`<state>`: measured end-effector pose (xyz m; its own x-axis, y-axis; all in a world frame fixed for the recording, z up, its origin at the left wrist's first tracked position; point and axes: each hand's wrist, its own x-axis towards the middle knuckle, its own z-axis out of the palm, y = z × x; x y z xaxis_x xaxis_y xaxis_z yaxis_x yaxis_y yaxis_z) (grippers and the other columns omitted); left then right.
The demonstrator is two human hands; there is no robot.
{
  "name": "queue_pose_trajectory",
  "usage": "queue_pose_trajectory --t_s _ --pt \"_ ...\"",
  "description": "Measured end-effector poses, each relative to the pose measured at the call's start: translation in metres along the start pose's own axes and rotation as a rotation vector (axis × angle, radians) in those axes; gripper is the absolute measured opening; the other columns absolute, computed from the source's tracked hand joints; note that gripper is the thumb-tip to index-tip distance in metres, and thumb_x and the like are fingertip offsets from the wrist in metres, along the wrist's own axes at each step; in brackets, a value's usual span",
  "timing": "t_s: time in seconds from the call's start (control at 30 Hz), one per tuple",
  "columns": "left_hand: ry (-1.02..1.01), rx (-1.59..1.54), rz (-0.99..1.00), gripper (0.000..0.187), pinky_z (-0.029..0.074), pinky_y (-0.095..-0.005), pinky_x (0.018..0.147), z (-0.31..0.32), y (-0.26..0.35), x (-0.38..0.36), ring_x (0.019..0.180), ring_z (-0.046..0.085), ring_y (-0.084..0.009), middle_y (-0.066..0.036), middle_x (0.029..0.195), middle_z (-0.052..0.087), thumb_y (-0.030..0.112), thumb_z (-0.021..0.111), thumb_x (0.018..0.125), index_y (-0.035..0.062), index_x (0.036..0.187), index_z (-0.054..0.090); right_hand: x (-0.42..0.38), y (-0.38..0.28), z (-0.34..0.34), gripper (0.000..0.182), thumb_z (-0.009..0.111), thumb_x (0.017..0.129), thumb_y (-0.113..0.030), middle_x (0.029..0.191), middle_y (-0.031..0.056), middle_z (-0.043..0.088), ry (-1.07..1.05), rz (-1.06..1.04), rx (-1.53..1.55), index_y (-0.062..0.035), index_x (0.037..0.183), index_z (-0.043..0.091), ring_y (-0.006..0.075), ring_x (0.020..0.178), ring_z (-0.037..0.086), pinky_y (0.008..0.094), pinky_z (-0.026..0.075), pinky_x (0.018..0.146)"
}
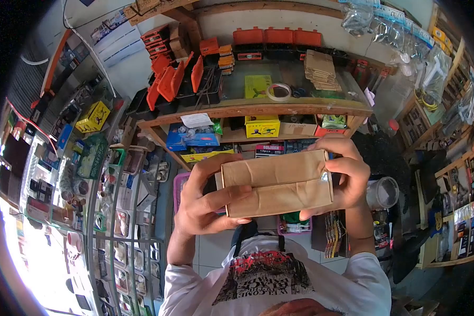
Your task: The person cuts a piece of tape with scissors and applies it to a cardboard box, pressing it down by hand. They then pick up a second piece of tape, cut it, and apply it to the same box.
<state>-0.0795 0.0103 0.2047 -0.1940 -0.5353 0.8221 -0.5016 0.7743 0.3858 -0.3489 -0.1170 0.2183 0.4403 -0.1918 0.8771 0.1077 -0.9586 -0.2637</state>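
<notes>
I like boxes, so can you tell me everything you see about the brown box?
The box is long and brown and looks like cardboard. Two panels meet along a seam down the middle, and the surface is creased, with a small shiny patch near the right end. It is held up in front of the white shirt, its right end slightly higher. The left hand and right hand grip opposite ends. I can't see inside.

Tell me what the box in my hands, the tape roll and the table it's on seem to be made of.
The box looks like matte brown cardboard, going by its creases and folded flaps. The tape roll seems to be pale plastic or paper; its look leaves that open. The table has a brown wooden edge; its top's shine suggests glass.
</notes>
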Motion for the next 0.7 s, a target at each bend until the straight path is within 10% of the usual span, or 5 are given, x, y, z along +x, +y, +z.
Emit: queue_pose_trajectory --t_s 0.7 --pt "-0.011 0.105 0.033 0.049 0.055 -0.0491 0.095 -0.004 -0.011 0.013 0.119 0.063 -0.0423 -0.026 0.134 0.055 0.042 0.081 0.084 0.0142 0.122 0.072 0.013 0.029 0.005 0.076 0.095 0.055 -0.054 0.115 0.0226 0.063 0.032 -0.168 0.027 -0.0146 0.114 0.067 0.0357 0.099 0.067 0.0436 0.057 0.081"
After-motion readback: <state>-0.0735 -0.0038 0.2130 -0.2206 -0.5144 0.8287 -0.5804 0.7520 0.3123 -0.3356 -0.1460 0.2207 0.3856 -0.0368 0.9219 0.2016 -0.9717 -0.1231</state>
